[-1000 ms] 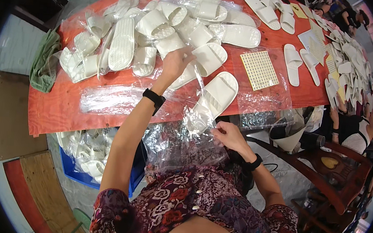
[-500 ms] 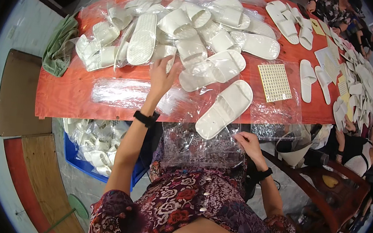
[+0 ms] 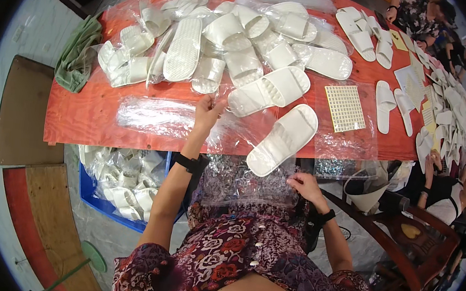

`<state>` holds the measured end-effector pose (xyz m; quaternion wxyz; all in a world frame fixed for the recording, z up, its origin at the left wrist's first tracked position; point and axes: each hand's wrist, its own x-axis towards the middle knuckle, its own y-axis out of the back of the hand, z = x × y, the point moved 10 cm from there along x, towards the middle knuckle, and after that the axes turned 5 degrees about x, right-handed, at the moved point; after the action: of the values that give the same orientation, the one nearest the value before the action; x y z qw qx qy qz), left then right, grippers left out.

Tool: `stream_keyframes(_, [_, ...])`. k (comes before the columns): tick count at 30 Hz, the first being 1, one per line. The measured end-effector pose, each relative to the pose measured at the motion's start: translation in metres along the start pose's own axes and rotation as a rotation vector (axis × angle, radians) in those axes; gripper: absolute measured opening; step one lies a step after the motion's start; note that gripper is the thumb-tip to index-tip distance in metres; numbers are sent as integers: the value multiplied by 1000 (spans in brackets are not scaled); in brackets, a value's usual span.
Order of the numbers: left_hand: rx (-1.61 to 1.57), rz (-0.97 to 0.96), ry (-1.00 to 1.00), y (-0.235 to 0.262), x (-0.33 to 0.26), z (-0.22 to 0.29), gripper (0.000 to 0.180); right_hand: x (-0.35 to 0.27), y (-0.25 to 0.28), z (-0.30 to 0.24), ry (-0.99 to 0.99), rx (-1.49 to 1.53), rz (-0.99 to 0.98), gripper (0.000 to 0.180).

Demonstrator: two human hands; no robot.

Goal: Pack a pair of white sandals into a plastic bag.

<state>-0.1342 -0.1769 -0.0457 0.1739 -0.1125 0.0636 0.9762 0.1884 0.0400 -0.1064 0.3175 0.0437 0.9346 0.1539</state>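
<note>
A large clear plastic bag [image 3: 235, 182] spreads over the table's near edge and hangs down in front of me. My left hand [image 3: 208, 113] pinches its upper left part, just below the heap of slippers. At the bag's right edge my right hand [image 3: 306, 186] is closed on the plastic with thumb and fingers. Between my hands a single white slipper [image 3: 283, 140] lies tilted, its heel jutting past the table edge; I cannot tell whether it is in the bag or on it. Touching distance away is a bagged white slipper [image 3: 271, 92].
Bagged slippers [image 3: 183, 49] are heaped on the red table [image 3: 80, 115]. Flat clear bags [image 3: 158, 115] lie left, a yellowish sticker sheet [image 3: 345, 108] right. A blue crate [image 3: 121, 219] of slippers stands below; a wooden chair [image 3: 413, 239] is at right. Other people work along the right side.
My left hand has drawn back from the slipper heap toward me and closed on the bag's upper part. My right hand has shifted slightly left and down.
</note>
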Motion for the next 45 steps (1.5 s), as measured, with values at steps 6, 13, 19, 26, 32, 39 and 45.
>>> stream_keyframes(6, [163,60,-351,-24,-17,52,17,-26,57,-103,249,-40,138,24])
stream_keyframes(13, [366,-42,-403,-71,-46,95,21,1,92,-260,630,42,321,21])
stream_keyframes(19, [361,-89,-519,-89,-54,108,21,65,65,-303,717,-24,244,24])
stream_keyframes(26, [333,-156,-289,-81,-37,69,17,110,75,-279,708,327,277,13])
stream_keyframes(32, [268,-49,-249,-40,-9,29,19,57,74,-266,699,223,387,20])
stream_keyframes(39, [135,44,18,-5,4,-3,23,-26,14,-182,584,-124,76,64])
stream_keyframes(45, [143,45,69,-15,9,-5,24,-37,-7,-150,585,-240,321,47])
